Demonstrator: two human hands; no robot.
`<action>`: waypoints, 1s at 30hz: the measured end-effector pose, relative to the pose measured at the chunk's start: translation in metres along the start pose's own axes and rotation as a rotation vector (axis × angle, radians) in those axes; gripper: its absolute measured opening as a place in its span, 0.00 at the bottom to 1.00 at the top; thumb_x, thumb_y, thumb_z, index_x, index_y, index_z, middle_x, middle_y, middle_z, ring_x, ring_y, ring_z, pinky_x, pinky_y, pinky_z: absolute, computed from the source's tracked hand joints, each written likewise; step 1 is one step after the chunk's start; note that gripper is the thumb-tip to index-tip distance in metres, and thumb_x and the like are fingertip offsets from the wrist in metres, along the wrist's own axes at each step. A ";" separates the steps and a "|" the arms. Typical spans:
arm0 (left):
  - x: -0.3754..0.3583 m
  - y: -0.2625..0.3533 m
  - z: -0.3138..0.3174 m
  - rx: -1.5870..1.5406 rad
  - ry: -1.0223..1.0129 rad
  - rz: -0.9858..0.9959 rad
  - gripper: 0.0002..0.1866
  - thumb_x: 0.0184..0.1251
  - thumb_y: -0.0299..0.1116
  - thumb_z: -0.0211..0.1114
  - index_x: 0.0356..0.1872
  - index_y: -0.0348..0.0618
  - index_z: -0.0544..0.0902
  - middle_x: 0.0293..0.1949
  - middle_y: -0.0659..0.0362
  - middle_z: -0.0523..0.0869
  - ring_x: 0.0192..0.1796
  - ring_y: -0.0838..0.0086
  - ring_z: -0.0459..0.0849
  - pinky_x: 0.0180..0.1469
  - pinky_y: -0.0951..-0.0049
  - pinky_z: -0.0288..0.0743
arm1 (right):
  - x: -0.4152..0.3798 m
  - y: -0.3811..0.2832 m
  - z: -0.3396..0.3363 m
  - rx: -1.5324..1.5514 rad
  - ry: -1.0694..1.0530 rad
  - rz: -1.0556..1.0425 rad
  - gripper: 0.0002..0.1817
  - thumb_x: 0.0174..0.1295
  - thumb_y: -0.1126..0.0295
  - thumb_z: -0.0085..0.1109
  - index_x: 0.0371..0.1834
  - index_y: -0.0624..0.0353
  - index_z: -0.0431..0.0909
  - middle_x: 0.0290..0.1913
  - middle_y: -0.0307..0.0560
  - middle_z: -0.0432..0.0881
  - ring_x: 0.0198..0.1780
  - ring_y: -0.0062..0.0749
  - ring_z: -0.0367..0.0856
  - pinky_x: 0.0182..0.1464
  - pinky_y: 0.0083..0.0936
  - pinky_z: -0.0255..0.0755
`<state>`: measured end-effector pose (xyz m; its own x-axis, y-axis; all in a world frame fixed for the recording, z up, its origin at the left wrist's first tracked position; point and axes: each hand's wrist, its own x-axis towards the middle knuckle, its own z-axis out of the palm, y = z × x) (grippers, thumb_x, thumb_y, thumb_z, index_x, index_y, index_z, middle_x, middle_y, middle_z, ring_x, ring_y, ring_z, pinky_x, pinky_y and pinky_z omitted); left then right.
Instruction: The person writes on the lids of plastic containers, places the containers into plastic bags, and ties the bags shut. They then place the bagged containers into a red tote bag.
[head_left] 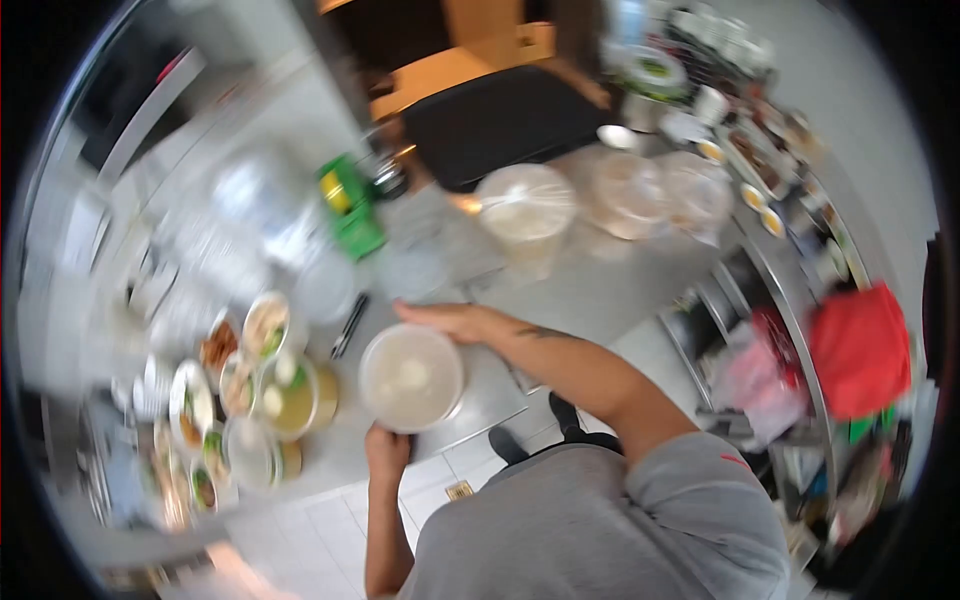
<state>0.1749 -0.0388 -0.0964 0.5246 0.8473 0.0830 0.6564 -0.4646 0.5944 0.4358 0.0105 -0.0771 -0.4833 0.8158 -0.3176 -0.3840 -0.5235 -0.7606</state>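
A round plastic tub (411, 376) with a whitish, cloudy top sits at the steel counter's near part, between my two hands. At its near side is my left hand (388, 448), closed against the edge, with most of the fingers hidden. My right hand (440, 318) lies along the far side, fingers stretched out to the left and close to or touching the rim. A black marker pen (350, 326) rests just left of the tub. Further left stand a clear tub of yellowish broth (288, 400) and a lidded tub (252, 452).
Several bowls of food, including a white bowl (191, 403), crowd the counter's left end. Behind are a green box (350, 205), a black tray (505, 122) and a large plastic-covered tub (525, 205). Clear containers (630, 195) stand right; a red bag (860, 350) hangs by the shelves.
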 end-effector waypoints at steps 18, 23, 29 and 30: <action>0.133 0.001 -0.049 0.468 0.195 0.234 0.07 0.58 0.26 0.58 0.37 0.35 0.76 0.36 0.48 0.77 0.37 0.52 0.77 0.38 0.57 0.72 | -0.052 -0.011 0.017 -0.898 0.569 -0.512 0.28 0.65 0.55 0.49 0.63 0.61 0.65 0.57 0.57 0.73 0.60 0.46 0.68 0.64 0.31 0.57; 0.119 0.104 -0.125 0.054 0.034 0.268 0.10 0.61 0.30 0.60 0.40 0.37 0.77 0.33 0.54 0.75 0.36 0.64 0.77 0.36 0.68 0.70 | -0.057 -0.064 0.054 -1.706 0.634 -1.096 0.28 0.61 0.60 0.54 0.60 0.63 0.62 0.46 0.58 0.76 0.50 0.52 0.72 0.52 0.38 0.67; 0.112 0.125 -0.083 -1.471 0.246 -0.070 0.15 0.67 0.39 0.57 0.24 0.43 0.71 0.24 0.63 0.68 0.30 0.75 0.68 0.34 0.76 0.62 | -0.039 -0.033 0.089 -1.334 0.417 -0.779 0.20 0.64 0.59 0.51 0.49 0.64 0.65 0.39 0.61 0.77 0.43 0.55 0.76 0.41 0.43 0.69; 0.108 0.122 -0.074 -1.723 0.170 -0.130 0.18 0.68 0.42 0.57 0.21 0.45 0.69 0.22 0.63 0.67 0.29 0.75 0.66 0.34 0.76 0.61 | -0.044 -0.027 0.101 -1.290 0.398 -0.672 0.20 0.64 0.58 0.50 0.50 0.64 0.65 0.36 0.60 0.77 0.41 0.55 0.77 0.39 0.43 0.69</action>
<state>0.2713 0.0154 0.0446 0.3869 0.9219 -0.0214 -0.6570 0.2919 0.6952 0.3882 -0.0361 0.0147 -0.1836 0.9314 0.3143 0.5967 0.3597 -0.7174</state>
